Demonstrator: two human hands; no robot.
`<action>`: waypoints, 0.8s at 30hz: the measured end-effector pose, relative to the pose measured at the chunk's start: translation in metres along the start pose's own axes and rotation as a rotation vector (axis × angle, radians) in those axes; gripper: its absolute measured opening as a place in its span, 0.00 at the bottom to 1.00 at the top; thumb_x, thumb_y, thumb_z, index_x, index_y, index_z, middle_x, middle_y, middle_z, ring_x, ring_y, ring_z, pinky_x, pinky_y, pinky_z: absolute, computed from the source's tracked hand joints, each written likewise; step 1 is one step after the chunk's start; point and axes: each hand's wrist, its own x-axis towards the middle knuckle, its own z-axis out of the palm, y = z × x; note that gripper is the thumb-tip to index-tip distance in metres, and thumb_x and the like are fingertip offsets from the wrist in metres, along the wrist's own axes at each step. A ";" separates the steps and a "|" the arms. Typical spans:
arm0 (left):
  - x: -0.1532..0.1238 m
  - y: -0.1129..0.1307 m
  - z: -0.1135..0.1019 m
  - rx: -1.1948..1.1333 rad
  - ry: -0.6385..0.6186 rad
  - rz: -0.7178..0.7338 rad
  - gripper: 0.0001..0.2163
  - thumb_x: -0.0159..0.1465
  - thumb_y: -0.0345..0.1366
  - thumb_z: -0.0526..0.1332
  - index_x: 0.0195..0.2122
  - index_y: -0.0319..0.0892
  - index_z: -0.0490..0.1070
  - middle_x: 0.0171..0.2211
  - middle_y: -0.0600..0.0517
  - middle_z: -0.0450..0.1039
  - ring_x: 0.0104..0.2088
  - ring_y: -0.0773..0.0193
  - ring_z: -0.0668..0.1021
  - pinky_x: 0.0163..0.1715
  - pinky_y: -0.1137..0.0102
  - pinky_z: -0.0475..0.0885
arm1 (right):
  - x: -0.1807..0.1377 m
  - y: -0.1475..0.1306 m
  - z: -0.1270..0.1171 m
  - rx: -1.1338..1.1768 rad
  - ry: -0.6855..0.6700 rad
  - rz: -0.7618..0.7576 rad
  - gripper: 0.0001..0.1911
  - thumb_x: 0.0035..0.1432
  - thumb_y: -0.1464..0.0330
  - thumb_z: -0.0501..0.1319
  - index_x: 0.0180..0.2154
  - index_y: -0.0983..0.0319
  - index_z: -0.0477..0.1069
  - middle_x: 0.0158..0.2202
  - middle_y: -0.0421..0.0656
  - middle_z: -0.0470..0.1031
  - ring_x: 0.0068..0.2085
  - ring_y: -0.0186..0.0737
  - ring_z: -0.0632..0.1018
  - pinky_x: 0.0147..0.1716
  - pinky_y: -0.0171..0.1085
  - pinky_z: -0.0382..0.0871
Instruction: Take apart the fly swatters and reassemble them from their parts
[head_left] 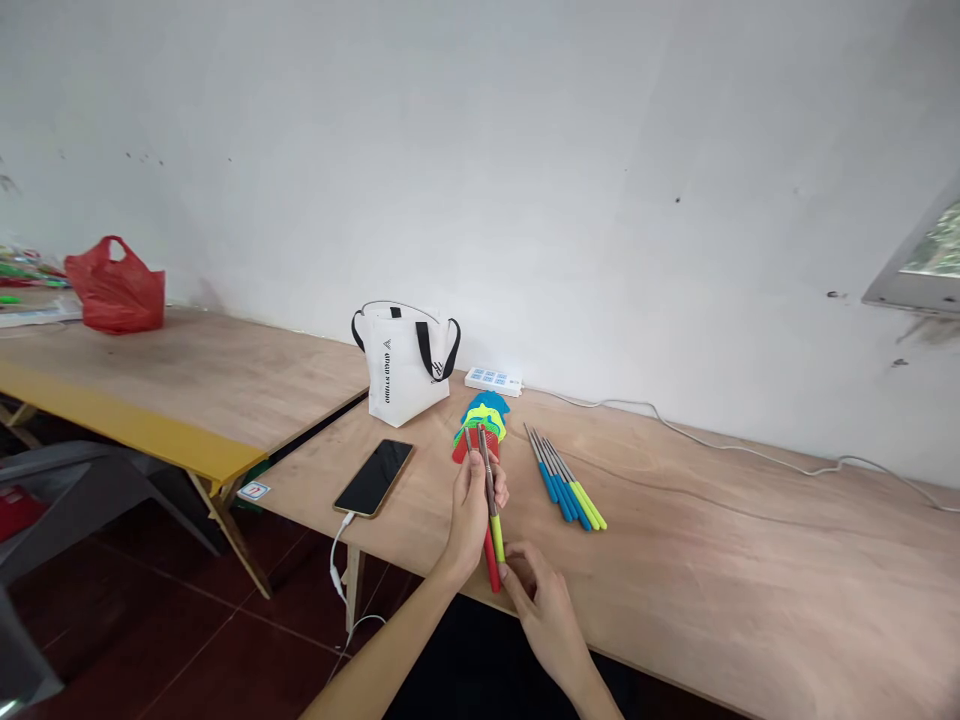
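Observation:
My left hand (471,515) is closed around slim metal rods: one with a red handle (493,570) and one with a yellow-green handle (498,538). The thumb and fingers of my right hand (541,600) pinch the lower end of the yellow-green handle. Just beyond the rods' upper ends lies a pile of coloured mesh pieces (484,412) in blue, yellow, green and red, partly covered by my left hand. To the right, several more metal rods (564,485) with blue and yellow-green handles lie side by side on the wooden table (712,560).
Left of my hands lies a phone (375,478) on a white cable (335,560). Behind it stands a white bag (405,375) with black straps. A power strip (493,381) sits by the wall. A red plastic bag (120,290) rests on the neighbouring table (247,375).

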 end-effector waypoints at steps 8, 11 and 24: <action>-0.007 -0.010 0.004 0.112 0.078 0.114 0.22 0.62 0.59 0.64 0.40 0.43 0.70 0.24 0.59 0.59 0.22 0.71 0.62 0.23 0.76 0.61 | -0.008 0.009 0.013 -0.278 0.123 -0.137 0.13 0.69 0.56 0.54 0.42 0.56 0.71 0.37 0.43 0.79 0.37 0.45 0.81 0.34 0.38 0.74; -0.015 -0.017 0.005 0.159 0.087 0.094 0.20 0.62 0.54 0.68 0.44 0.43 0.72 0.29 0.56 0.67 0.27 0.68 0.67 0.29 0.74 0.66 | -0.008 0.014 0.018 -0.272 0.161 -0.158 0.17 0.69 0.59 0.53 0.55 0.57 0.68 0.47 0.47 0.81 0.45 0.49 0.82 0.40 0.42 0.78; -0.013 -0.015 0.006 0.099 -0.151 0.087 0.20 0.62 0.56 0.67 0.36 0.44 0.65 0.30 0.56 0.66 0.26 0.70 0.67 0.29 0.75 0.66 | -0.006 0.020 0.009 -0.045 0.116 -0.028 0.24 0.70 0.53 0.51 0.57 0.59 0.71 0.42 0.47 0.82 0.34 0.44 0.81 0.36 0.37 0.74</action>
